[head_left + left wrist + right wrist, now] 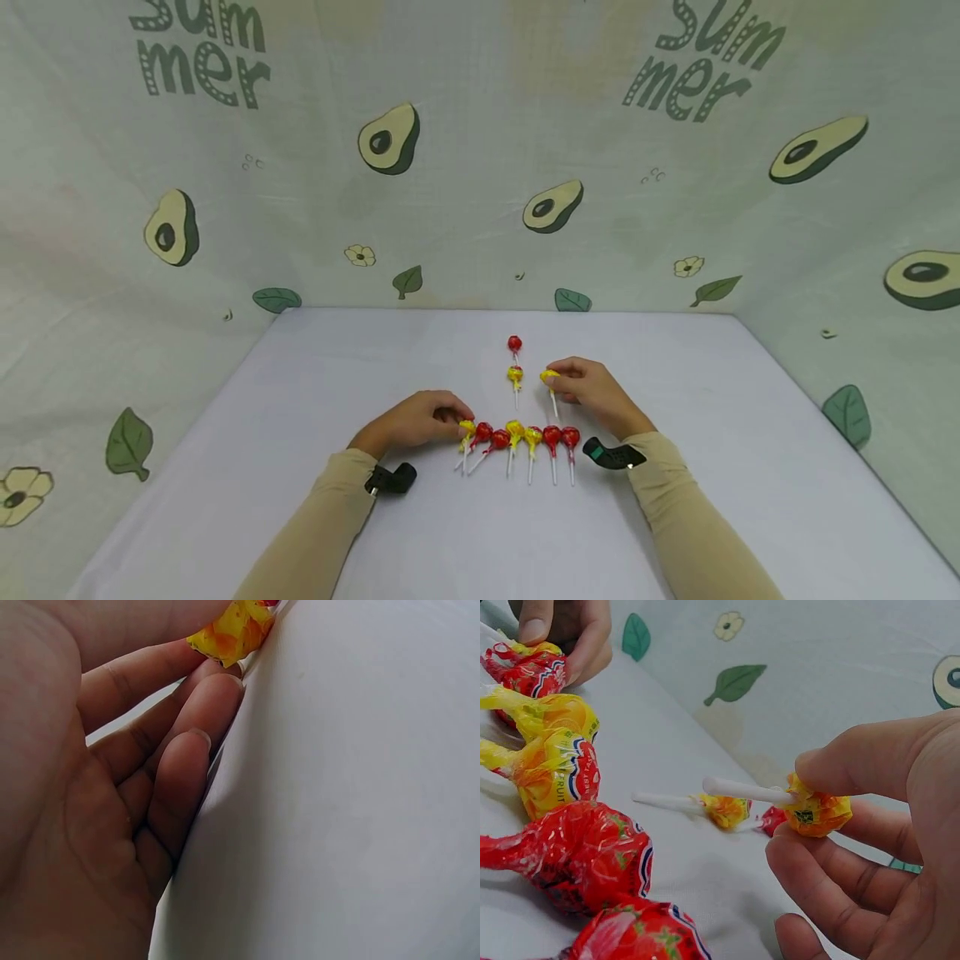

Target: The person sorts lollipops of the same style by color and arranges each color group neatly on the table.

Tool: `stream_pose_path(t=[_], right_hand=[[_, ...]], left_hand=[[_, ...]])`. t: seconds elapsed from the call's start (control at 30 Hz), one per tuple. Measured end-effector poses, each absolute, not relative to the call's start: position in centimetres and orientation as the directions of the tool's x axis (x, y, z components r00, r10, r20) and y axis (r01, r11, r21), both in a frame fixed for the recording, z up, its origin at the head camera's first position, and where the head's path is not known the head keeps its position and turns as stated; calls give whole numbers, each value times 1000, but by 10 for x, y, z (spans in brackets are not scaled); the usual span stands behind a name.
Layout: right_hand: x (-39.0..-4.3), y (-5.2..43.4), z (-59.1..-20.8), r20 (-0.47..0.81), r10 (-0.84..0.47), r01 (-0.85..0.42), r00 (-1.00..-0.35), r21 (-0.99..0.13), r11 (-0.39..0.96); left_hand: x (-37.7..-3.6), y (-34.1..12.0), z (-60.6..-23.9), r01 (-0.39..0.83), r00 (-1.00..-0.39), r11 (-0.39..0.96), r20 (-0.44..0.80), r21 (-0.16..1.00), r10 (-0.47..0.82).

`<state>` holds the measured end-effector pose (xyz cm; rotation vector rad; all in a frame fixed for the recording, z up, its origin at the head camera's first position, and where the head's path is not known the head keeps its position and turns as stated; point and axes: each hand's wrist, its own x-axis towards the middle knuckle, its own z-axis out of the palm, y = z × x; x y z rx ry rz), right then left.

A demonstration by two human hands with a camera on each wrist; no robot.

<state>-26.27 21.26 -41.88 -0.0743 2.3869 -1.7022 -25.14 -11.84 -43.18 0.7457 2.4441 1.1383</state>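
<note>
My right hand (592, 392) pinches a yellow-wrapped lollipop (821, 816) by its candy head, between thumb and fingers, and its white stick points toward the row. At the row's left end, my left hand (420, 419) has thumb and index finger on another yellow lollipop (236, 634); its other fingers curl loosely beside the table. Red lollipops (500, 439) and yellow lollipops (533, 436) lie side by side to the right of that hand, sticks toward me. Two red lollipops (571, 437) form the row's right end.
Beyond the row, a yellow lollipop (515, 374) and a red lollipop (514, 342) lie in line, one behind the other. White cloth covers the table (675, 350). A printed fabric backdrop (465, 250) with avocados and leaves rises behind and at the sides.
</note>
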Motion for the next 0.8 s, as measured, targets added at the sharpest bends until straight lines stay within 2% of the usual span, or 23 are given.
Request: stream_pose_path(t=[0.17,0.53,0.8], right_hand=[[-269,212,-419,-155,-158,93,-975,-935,344],[-282,208,-416,-144,-164,78,-976,-932,355],[-288,200,-416,-148,-134,80,-980,-906,415]], left_hand=[[-250,-118,-435,287,-811,545,-103,788,575],[-253,-118,-432,317,-810,542,-75,778,581],[-252,-119,-433,316,-807,540,-78,780,585]])
